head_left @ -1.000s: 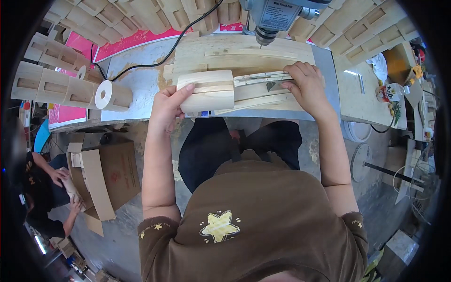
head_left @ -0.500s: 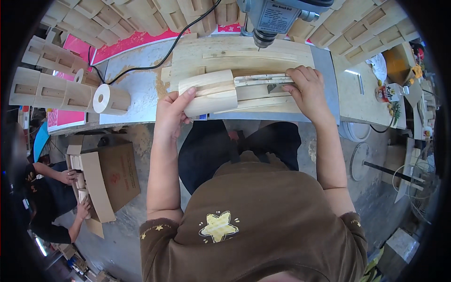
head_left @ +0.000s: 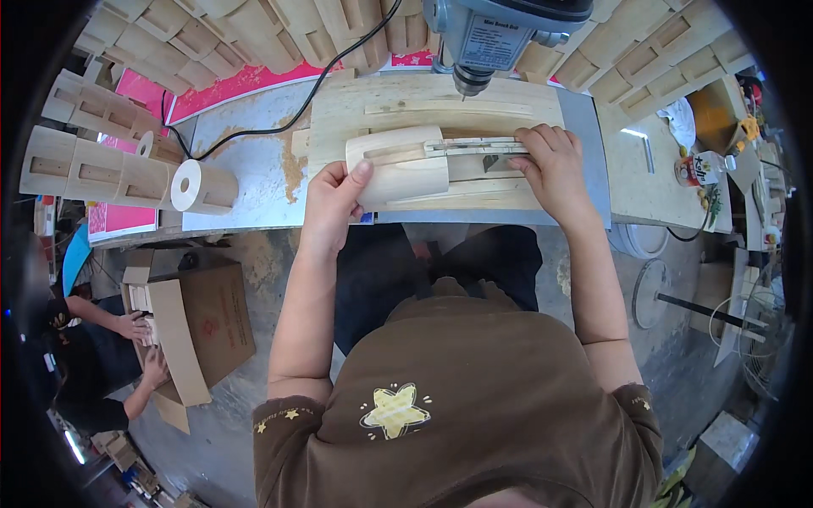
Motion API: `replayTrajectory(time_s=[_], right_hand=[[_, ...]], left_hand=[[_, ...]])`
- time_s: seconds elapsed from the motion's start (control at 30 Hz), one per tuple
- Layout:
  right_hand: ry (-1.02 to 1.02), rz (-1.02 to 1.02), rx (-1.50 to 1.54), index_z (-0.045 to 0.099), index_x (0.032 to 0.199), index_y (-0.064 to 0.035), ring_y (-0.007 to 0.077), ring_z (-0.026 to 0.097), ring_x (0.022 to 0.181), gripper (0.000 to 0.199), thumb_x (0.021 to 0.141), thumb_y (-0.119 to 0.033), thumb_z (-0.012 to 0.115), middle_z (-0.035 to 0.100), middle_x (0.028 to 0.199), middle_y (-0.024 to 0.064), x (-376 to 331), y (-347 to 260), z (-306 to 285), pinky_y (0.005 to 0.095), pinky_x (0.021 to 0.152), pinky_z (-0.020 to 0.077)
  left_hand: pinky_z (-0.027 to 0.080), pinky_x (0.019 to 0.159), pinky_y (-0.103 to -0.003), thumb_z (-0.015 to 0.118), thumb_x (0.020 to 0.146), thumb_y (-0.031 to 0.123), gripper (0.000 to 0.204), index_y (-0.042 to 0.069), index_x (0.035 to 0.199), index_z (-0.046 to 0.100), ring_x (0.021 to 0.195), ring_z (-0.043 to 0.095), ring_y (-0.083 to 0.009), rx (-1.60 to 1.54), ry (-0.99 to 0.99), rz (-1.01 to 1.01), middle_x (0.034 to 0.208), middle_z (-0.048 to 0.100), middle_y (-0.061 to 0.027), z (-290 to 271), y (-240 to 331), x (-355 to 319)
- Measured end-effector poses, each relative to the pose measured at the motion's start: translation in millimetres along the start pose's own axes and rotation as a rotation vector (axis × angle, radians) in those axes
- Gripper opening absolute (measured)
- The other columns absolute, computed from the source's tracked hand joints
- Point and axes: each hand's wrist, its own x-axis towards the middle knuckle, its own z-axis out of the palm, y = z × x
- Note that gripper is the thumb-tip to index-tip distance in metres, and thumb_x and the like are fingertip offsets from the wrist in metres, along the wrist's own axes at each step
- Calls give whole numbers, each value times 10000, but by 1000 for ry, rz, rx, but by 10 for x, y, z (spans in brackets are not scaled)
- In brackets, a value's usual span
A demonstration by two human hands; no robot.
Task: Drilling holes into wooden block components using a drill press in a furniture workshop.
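Observation:
A pale wooden cylinder (head_left: 411, 179) with a groove along its top lies lengthwise on the wooden jig board (head_left: 546, 106). My left hand (head_left: 332, 203) grips its left end, thumb on top and fingers curled underneath. My right hand (head_left: 555, 169) pinches the right end of a narrow, marked wooden strip (head_left: 478, 146). The strip's left tip overlaps the right end of the groove; how deep it sits I cannot tell. Beneath the strip, near my right fingers, a small dark metal piece (head_left: 490, 161) shows. Above the board hangs the bench drill (head_left: 487, 42), its bit apart from the cylinder.
Grooved wooden cylinders (head_left: 93, 169) stand in rows at the left and along the back. A black cable (head_left: 279, 127) crosses the bench. At the right are a hex key (head_left: 649, 152) and a plastic bottle (head_left: 705, 168). Lower left, another person's hands reach into a cardboard box (head_left: 212, 322).
My left hand and the cylinder have moved right, bringing the groove's end to the strip's tip. My right hand has stayed nearly in place. The other person's hands have shifted at the box.

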Motion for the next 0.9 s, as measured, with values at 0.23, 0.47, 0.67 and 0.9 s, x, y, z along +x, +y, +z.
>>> replayTrajectory(time_s=[0.23,0.47,0.67,0.9], right_hand=[[0,9,-15,592,980,-100,255,534,905,287,712,-142,688,583,908,46,7,63,3,400,858,365],[7,-23,5,602,1016,-112,253,536,918,334,697,-130,697,583,923,44,33,-49,97,425,874,359],[177,26,-90,585,1103,-118,276,531,923,478,654,-150,748,574,938,97,-103,10,4,434,870,375],[156,303,68,550,1153,-104,317,537,847,531,671,-191,756,578,908,125,-350,232,173,396,745,445]], left_hand=[[460,643,-209,817,697,180,486,-50,1025,541,704,532,-64,116,-122,110,812,587,-19,55,-17,56],[478,694,-214,804,694,102,491,-53,1067,525,783,580,-86,175,-276,53,895,631,-67,308,-36,78],[480,709,-274,815,651,95,505,-13,1065,546,784,581,-148,253,-109,269,875,610,-52,250,-245,20],[355,840,-404,805,568,187,625,68,1138,577,962,507,-290,860,137,886,1008,565,-90,347,-630,49]])
